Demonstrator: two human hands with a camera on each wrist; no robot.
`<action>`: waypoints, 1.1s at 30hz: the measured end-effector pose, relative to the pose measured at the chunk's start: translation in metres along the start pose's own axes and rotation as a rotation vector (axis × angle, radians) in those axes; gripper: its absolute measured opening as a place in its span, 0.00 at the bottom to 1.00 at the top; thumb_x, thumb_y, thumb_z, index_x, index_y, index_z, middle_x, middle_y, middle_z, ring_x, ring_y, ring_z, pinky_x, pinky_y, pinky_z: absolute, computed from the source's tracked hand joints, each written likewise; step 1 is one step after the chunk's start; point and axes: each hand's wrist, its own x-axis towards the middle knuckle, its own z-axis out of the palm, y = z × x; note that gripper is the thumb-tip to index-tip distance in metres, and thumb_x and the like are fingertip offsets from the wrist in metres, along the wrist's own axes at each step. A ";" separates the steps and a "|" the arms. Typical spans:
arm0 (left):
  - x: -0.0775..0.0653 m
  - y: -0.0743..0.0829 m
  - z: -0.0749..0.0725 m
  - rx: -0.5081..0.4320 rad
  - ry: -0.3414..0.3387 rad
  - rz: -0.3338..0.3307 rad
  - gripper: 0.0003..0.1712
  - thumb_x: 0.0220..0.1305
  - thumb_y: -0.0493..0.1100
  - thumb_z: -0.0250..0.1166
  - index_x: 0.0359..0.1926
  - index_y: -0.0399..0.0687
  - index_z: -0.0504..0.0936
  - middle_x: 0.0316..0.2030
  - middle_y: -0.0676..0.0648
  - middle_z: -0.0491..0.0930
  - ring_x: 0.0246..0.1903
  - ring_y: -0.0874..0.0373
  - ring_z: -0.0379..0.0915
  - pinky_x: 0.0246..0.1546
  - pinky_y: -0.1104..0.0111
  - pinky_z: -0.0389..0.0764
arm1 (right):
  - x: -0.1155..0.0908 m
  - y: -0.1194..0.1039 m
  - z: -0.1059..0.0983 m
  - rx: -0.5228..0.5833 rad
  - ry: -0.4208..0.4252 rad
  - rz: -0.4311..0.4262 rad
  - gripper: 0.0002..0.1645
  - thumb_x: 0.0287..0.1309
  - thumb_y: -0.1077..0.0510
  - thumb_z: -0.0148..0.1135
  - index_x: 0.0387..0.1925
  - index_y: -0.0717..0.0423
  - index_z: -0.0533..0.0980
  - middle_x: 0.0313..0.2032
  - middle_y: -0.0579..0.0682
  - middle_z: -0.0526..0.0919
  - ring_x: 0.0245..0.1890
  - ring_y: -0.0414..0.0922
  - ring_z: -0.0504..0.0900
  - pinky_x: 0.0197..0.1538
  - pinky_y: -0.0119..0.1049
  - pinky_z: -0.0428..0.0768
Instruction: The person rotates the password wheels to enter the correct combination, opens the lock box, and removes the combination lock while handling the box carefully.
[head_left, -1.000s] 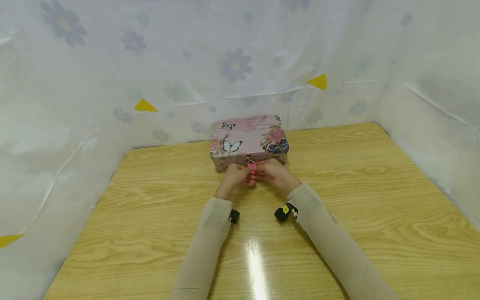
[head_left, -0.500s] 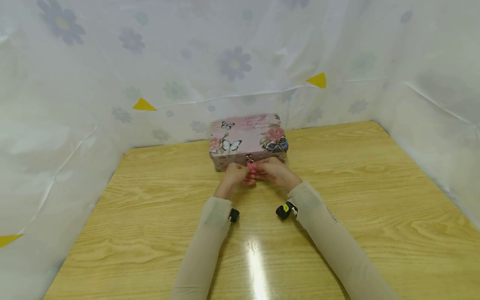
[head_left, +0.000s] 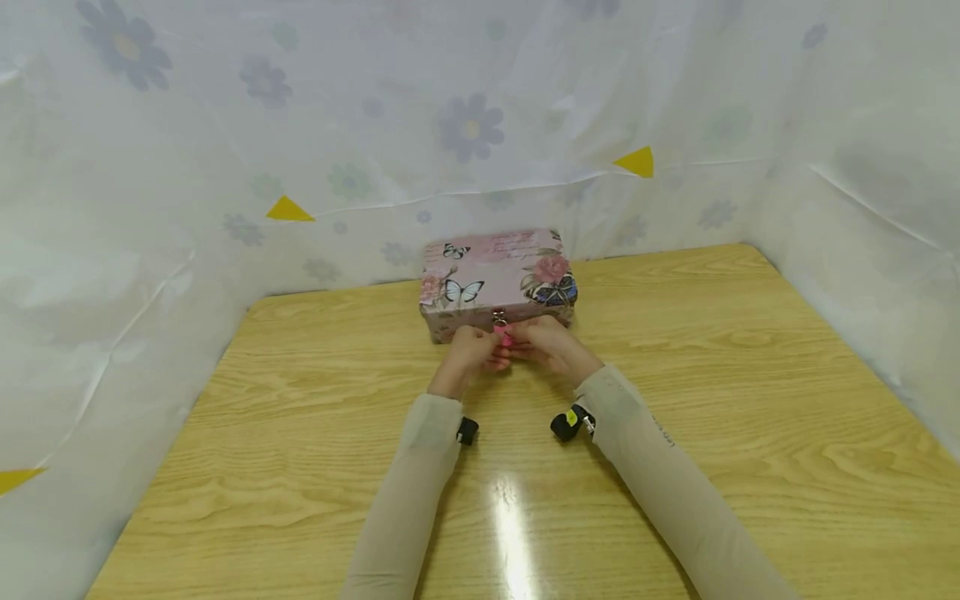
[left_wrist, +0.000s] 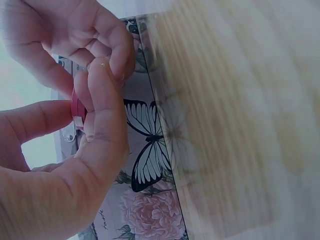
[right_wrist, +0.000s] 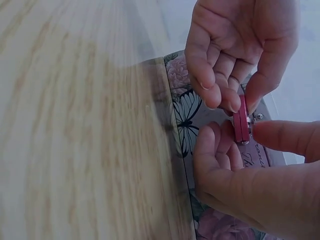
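A pink tin box [head_left: 491, 271] printed with butterflies and roses sits at the back of the wooden table, its lid down. A small pink padlock [head_left: 503, 336] hangs at the metal latch [head_left: 499, 317] on its front. My left hand [head_left: 468, 348] pinches the padlock from the left, between thumb and fingers. From the right, my right hand [head_left: 553, 342] pinches it as well. In the right wrist view the padlock [right_wrist: 241, 119] shows edge-on, with the right thumb [right_wrist: 282, 135] at its metal fittings. The fingers hide part of the padlock.
The wooden table [head_left: 300, 433] spreads out around both forearms. A white flowered curtain [head_left: 405, 108] hangs right behind the box and along both sides. Yellow tape pieces [head_left: 636, 162] mark the curtain. A black strap [head_left: 570, 423] hangs under the right sleeve.
The pink padlock has turned slightly between the fingertips. Both hands and the box stay in almost the same place.
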 end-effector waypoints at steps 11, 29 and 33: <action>-0.001 0.001 0.000 0.015 -0.005 -0.002 0.16 0.71 0.34 0.52 0.43 0.18 0.77 0.24 0.41 0.79 0.20 0.58 0.77 0.38 0.61 0.85 | -0.002 0.000 -0.001 -0.027 -0.015 0.000 0.22 0.67 0.69 0.50 0.58 0.80 0.66 0.34 0.51 0.83 0.32 0.39 0.82 0.52 0.37 0.80; -0.002 0.001 0.000 0.009 -0.009 0.001 0.17 0.72 0.35 0.51 0.44 0.19 0.77 0.25 0.42 0.79 0.21 0.58 0.77 0.40 0.60 0.84 | -0.004 -0.002 0.001 0.004 -0.002 0.000 0.21 0.65 0.70 0.50 0.57 0.80 0.67 0.32 0.47 0.82 0.34 0.39 0.81 0.56 0.39 0.77; -0.002 0.001 0.000 0.022 -0.010 -0.006 0.18 0.72 0.36 0.51 0.46 0.19 0.76 0.27 0.41 0.79 0.21 0.58 0.78 0.41 0.60 0.84 | -0.004 -0.003 0.000 0.031 0.009 0.024 0.20 0.66 0.68 0.51 0.56 0.78 0.69 0.30 0.47 0.83 0.32 0.40 0.81 0.54 0.38 0.79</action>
